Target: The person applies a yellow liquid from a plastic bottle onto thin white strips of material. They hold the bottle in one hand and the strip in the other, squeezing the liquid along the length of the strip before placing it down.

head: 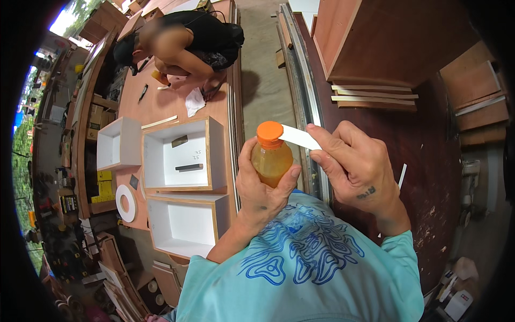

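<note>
My left hand (261, 185) is wrapped around a clear plastic bottle (273, 161) of amber-coloured glue or similar liquid, held upright before my chest. An orange cap (270, 133) sits on its top. Between thumb and forefinger my right hand (354, 161) pinches a flat white strip (299, 137), whose far end meets the side of the cap. Left of the bottle stand several open boxes with white insides, among them an upper plywood-edged box (215, 153) and a lower one (215, 219). Inside the upper box lies a small dark bar (189, 167).
A co-worker (181, 44) crouches on the plywood sheets (136, 92), near a utility knife (143, 92) and a white cloth (195, 102). A roll of edge banding (126, 203) lies at left. Thin strips (374, 96) and a large wooden cabinet (386, 40) are at right.
</note>
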The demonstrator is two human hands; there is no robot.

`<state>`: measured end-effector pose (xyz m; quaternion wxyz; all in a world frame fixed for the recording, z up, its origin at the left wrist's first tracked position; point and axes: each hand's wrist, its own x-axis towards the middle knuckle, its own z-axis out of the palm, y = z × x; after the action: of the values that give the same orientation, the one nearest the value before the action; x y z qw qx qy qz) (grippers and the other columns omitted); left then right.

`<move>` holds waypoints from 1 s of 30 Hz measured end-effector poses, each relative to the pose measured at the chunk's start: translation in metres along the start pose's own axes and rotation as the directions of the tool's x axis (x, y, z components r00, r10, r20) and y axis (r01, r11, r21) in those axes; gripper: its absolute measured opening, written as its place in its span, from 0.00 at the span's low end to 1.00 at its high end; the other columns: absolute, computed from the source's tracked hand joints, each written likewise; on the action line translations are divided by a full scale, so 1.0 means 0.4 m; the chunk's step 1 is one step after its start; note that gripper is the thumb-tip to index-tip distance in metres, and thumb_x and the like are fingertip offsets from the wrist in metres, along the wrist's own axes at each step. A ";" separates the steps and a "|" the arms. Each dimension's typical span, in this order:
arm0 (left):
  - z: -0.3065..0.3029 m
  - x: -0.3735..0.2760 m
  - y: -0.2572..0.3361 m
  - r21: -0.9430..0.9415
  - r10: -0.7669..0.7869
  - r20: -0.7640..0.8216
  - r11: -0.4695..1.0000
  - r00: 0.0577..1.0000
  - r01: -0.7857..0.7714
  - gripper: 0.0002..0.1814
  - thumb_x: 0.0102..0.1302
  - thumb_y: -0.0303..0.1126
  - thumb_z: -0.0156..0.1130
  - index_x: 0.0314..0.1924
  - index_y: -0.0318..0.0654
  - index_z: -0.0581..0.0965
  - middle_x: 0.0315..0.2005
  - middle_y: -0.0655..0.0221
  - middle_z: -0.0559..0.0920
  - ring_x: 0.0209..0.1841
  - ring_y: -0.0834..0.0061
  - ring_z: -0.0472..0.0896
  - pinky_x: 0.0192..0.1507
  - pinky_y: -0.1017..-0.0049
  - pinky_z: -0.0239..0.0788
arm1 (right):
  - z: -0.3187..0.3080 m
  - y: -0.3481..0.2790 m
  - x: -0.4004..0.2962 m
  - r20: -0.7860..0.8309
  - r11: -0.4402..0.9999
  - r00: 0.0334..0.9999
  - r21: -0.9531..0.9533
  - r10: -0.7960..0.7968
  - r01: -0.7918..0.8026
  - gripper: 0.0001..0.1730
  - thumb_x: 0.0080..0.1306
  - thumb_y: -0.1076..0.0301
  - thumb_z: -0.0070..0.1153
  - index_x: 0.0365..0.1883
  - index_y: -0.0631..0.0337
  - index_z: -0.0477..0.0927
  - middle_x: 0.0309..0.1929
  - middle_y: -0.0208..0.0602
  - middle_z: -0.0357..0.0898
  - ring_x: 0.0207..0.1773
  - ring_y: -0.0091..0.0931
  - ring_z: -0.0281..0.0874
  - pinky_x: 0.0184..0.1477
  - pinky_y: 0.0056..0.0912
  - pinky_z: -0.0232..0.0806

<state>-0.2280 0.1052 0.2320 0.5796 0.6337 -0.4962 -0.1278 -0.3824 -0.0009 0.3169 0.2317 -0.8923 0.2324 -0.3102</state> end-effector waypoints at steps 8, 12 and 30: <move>-0.049 0.027 0.076 -0.419 -0.392 0.299 0.765 0.870 0.488 0.42 0.61 0.42 0.72 0.66 0.29 0.61 0.47 0.61 0.79 0.46 0.73 0.80 0.51 0.72 0.73 | -0.062 -0.001 0.012 -0.007 1.000 1.000 -0.018 0.000 0.000 0.14 0.60 0.72 0.64 0.45 0.63 0.82 0.26 0.36 0.72 0.22 0.33 0.74 0.23 0.34 0.67; -0.054 0.032 0.081 -0.404 -0.320 0.260 0.821 0.911 0.404 0.42 0.60 0.41 0.73 0.66 0.29 0.62 0.47 0.62 0.78 0.46 0.74 0.80 0.51 0.72 0.73 | -0.073 -0.022 0.013 0.003 1.000 1.000 0.014 -0.016 0.016 0.15 0.60 0.73 0.63 0.47 0.64 0.83 0.25 0.37 0.72 0.21 0.30 0.73 0.23 0.31 0.65; -0.058 0.031 0.072 -0.409 -0.273 0.267 0.836 0.924 0.365 0.43 0.53 0.35 0.78 0.64 0.29 0.63 0.46 0.59 0.81 0.47 0.72 0.82 0.51 0.73 0.73 | -0.062 -0.020 0.012 0.018 0.996 0.997 0.040 -0.078 0.077 0.17 0.59 0.72 0.63 0.49 0.63 0.84 0.23 0.37 0.70 0.20 0.29 0.70 0.22 0.30 0.63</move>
<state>-0.2189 0.1144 0.2686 0.6288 0.5397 -0.3948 -0.3968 -0.3934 -0.0040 0.3407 0.2390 -0.8989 0.1891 -0.3148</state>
